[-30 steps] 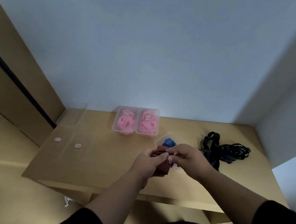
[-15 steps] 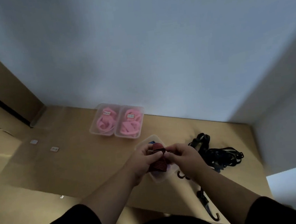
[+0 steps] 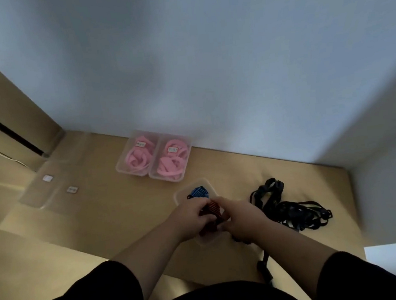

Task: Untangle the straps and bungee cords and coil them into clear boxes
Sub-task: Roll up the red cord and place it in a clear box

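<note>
My left hand and my right hand together grip a coiled red-and-black striped bungee cord, low over a clear box on the tan table. A blue striped cord lies coiled in the far end of that box. To the right lies a tangled heap of black straps. A black cord with a hook runs toward the table's near edge under my right forearm.
Two clear boxes with coiled pink straps stand against the back wall. Flat clear lids with white labels lie at the left. The table edge runs near my arms; a white wall closes the back.
Both hands have lowered the red striped coil from above the table down into the near end of the clear box. The camera has tilted, so the whole scene shifted.
</note>
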Demonstrator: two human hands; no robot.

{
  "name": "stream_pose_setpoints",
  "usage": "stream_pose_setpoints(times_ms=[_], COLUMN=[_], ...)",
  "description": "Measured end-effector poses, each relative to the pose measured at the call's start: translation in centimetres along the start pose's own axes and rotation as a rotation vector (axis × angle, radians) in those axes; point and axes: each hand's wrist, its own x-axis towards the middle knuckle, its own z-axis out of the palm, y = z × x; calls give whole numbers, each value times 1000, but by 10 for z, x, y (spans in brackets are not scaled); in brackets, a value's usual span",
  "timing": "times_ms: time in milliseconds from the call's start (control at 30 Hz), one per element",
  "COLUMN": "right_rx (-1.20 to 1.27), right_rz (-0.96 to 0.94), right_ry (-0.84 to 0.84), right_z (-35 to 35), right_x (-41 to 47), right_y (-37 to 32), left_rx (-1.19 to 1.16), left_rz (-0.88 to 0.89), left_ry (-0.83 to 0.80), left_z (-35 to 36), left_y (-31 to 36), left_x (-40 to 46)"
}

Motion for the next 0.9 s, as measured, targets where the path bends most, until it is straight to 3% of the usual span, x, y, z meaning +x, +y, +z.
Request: stream_pose_setpoints(times_ms=[267, 500, 700, 900], right_rx=[-396, -514, -429, -561], right_rz=[2, 114, -75, -157], right_ry=[-12, -145, -60, -35], right_z=[8, 0, 0, 5], right_x=[10, 24, 24, 27], right_y=[4, -2, -2, -5], left_rx=[291, 386, 455, 437], left_rz=[39, 19, 34, 50], left_ry=[-195, -158, -55, -29], left_z=[3, 11, 19, 27], left_y=[0, -14, -10, -9], left_x=[10, -1, -3, -1])
